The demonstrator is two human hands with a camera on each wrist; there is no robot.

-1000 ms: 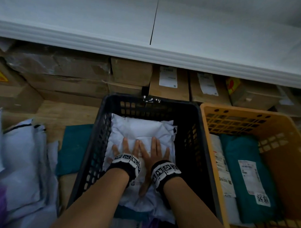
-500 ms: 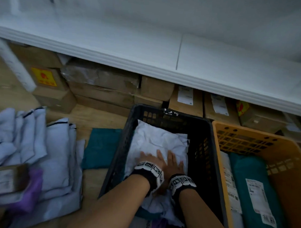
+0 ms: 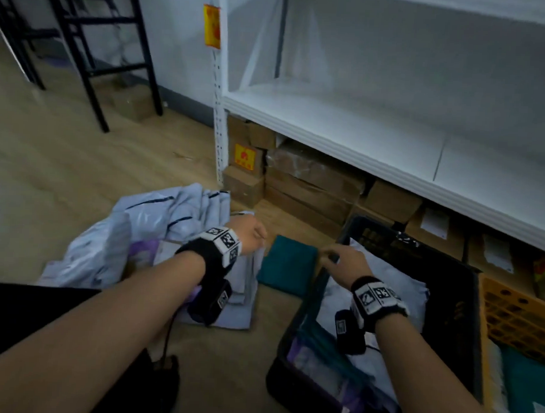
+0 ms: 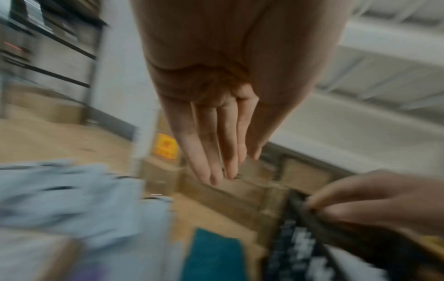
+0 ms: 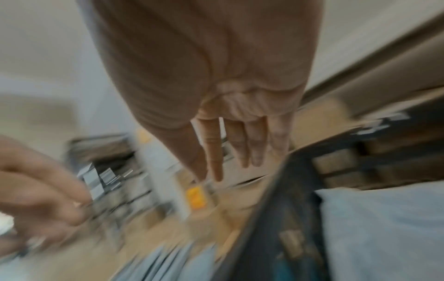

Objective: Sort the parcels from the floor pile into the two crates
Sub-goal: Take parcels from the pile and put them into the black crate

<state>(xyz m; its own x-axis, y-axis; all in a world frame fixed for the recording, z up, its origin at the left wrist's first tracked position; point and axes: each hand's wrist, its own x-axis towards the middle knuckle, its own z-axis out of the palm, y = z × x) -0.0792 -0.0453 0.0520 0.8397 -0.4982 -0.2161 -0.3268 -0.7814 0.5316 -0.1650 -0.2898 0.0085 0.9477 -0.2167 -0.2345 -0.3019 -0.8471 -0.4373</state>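
The floor pile of pale grey parcels [image 3: 159, 221] lies at the left, with a teal parcel [image 3: 287, 264] flat on the floor between it and the black crate [image 3: 442, 274]. White parcels [image 3: 395, 281] lie inside that crate. The orange crate [image 3: 514, 320] stands to its right and holds a teal parcel [image 3: 524, 385]. My left hand [image 3: 254, 236] hovers over the pile's right edge, fingers straight and empty [image 4: 223, 152]. Above the black crate's left rim is my right hand [image 3: 340, 258], which also has straight fingers and holds nothing [image 5: 230, 152]. Both wrist views are blurred.
A white shelf unit [image 3: 360, 126] runs along the back, with cardboard boxes [image 3: 309, 183] packed under its lowest shelf. A black metal rack [image 3: 94, 61] and a small box [image 3: 129, 102] stand at the far left. My dark-clothed leg [image 3: 29, 315] is at the lower left.
Both hands have come off the white parcel in the black crate. The left has swung left over the floor pile, the right to the crate's left rim. My view has turned left.
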